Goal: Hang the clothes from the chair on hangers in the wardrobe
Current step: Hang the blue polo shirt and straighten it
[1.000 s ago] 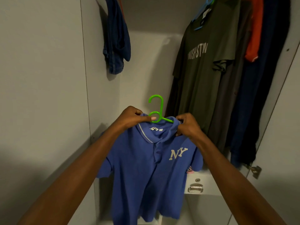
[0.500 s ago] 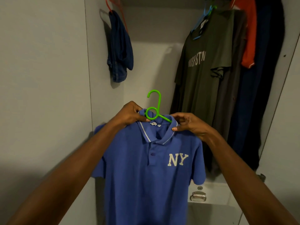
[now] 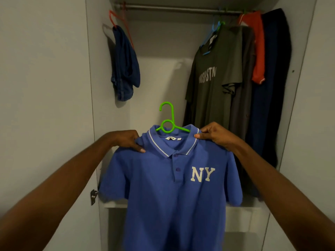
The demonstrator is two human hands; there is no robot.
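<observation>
A blue polo shirt [image 3: 172, 192] with white "NY" lettering sits on a green plastic hanger [image 3: 167, 122], whose hook points up and left. My left hand [image 3: 126, 140] pinches the shirt's left shoulder. At the right shoulder, by the collar, my right hand [image 3: 213, 135] pinches the fabric. I hold the shirt flat and facing me in front of the open wardrobe, well below the metal rail [image 3: 174, 9].
On the rail hang dark blue jeans [image 3: 125, 64] on a red hanger at left, and at right an olive T-shirt [image 3: 213, 84], an orange garment [image 3: 257, 51] and dark clothes [image 3: 273, 87]. A white shelf [image 3: 241, 209] lies below. A gap on the rail separates the two groups.
My hands slid apart from the collar out to the shoulders, spreading the shirt flat. The view tilted up, so the rail now shows.
</observation>
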